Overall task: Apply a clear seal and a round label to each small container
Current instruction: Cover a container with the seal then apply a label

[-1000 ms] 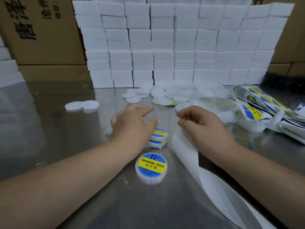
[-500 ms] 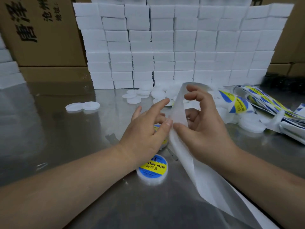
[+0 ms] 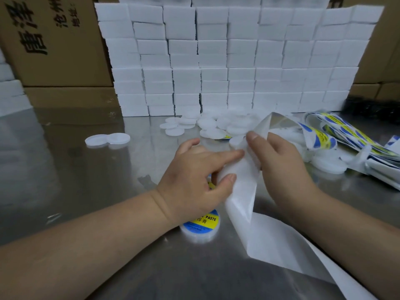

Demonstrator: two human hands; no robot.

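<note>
A long white backing strip (image 3: 244, 204) runs from the lower right up between my hands. My right hand (image 3: 279, 165) pinches its upper part, thumb on the front. My left hand (image 3: 194, 180) touches the strip with forefinger and thumb, peeling at a clear seal there. Under my left wrist stands a small white container (image 3: 201, 228) with a blue and yellow "soldering paste" round label. Another labelled container (image 3: 210, 185) is mostly hidden under my left palm. Plain white containers (image 3: 212, 128) lie heaped behind.
A wall of stacked white boxes (image 3: 227, 61) closes the back of the steel table (image 3: 86, 180), with cardboard cartons (image 3: 54, 44) behind. Two white lids (image 3: 108, 139) lie at the left. Strips of blue-yellow labels (image 3: 346, 135) pile at the right.
My right hand lifted the backing strip off the table and raised it. My left hand left the labelled containers and came up to the strip, fingers now on it.
</note>
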